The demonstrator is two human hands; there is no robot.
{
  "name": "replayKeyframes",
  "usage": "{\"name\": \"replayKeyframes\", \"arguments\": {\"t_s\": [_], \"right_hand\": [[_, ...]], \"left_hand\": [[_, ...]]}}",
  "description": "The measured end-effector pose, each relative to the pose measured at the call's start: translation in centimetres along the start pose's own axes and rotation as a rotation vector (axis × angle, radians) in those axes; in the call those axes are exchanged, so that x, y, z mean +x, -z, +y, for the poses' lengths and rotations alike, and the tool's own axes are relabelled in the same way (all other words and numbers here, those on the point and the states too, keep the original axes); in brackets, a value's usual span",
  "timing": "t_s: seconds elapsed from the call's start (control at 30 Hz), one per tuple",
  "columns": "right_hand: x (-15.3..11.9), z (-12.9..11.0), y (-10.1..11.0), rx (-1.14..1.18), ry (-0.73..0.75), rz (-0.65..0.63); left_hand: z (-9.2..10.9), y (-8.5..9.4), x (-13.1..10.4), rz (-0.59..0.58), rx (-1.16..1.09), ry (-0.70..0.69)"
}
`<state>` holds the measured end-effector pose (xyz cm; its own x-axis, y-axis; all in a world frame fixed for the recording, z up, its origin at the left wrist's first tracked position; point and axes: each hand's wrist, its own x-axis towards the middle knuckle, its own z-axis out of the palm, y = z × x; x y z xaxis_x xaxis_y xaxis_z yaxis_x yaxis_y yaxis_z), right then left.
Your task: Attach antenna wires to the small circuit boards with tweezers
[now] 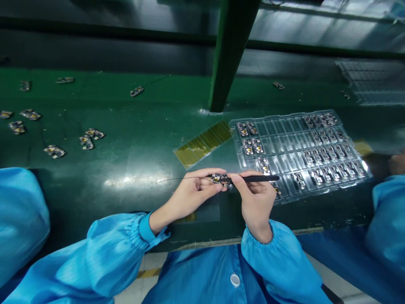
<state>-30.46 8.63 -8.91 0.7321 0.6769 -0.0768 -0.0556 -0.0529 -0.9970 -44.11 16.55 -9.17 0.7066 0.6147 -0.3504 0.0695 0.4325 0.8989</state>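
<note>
My left hand (193, 190) is closed on a small circuit board (217, 178), from which a thin dark wire (171, 180) trails out to the left. Pinched in my right hand (257, 196) is a pair of black tweezers (262, 178), whose tip meets the board. Fingers partly cover the board, so its lower part is hard to make out. Just beyond my right hand lies a clear plastic tray (275, 150) with rows of slots, several filled with similar boards. A sheet of amber tape strips (204, 145) rests on the green bench beyond my left hand.
Several loose boards (54, 151) with wires lie at the left of the bench (133, 126). A green post (232, 55) rises behind the tape sheet. Another clear tray (373, 80) is at the back right. Blue sleeves of people (22, 219) flank me on both sides.
</note>
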Motion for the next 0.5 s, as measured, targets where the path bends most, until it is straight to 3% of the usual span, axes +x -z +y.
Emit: {"name": "replayKeyframes", "arguments": {"t_s": [0.3,0.5], "right_hand": [[-0.31,0.14,-0.08,-0.005,0.114,-0.033],[-0.84,0.57,-0.2,-0.003,0.347,-0.105]], "left_hand": [[0.02,0.09,-0.09,0.018,-0.028,-0.028],[-0.31,-0.02,-0.03,0.109,-0.033,-0.062]]}}
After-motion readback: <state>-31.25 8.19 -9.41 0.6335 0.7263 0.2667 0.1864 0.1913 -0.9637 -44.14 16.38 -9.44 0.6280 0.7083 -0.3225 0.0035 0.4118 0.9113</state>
